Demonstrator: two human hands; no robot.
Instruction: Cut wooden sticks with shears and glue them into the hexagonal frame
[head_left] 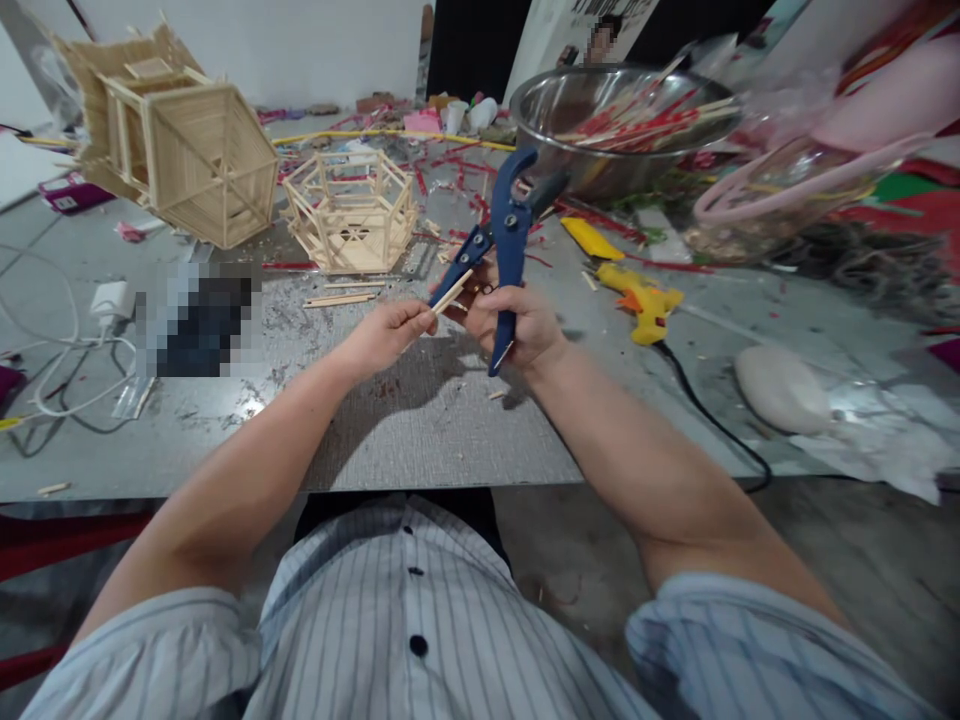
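Note:
My left hand (386,335) pinches a thin pale wooden stick (455,291), angled up to the right in front of the cutter. Wrapped round one handle of a blue pipe cutter (510,235) is my right hand (525,322), the tool's hooked jaw pointing up and its handles spread. Whether the right fingers also touch the stick, I cannot tell. Beyond my left hand, several loose sticks (339,299) lie on the table. Behind them stands an open six-sided stick frame (352,225), with a larger stick-built model (214,165) tipped on its side to the left.
A yellow glue gun (637,297) with a black cord lies to the right, near a white rounded object (781,388). A steel bowl (540,125) holds red-wrapped sticks. White cables (56,340) trail at left. Red scraps litter the back of the grey table (420,450).

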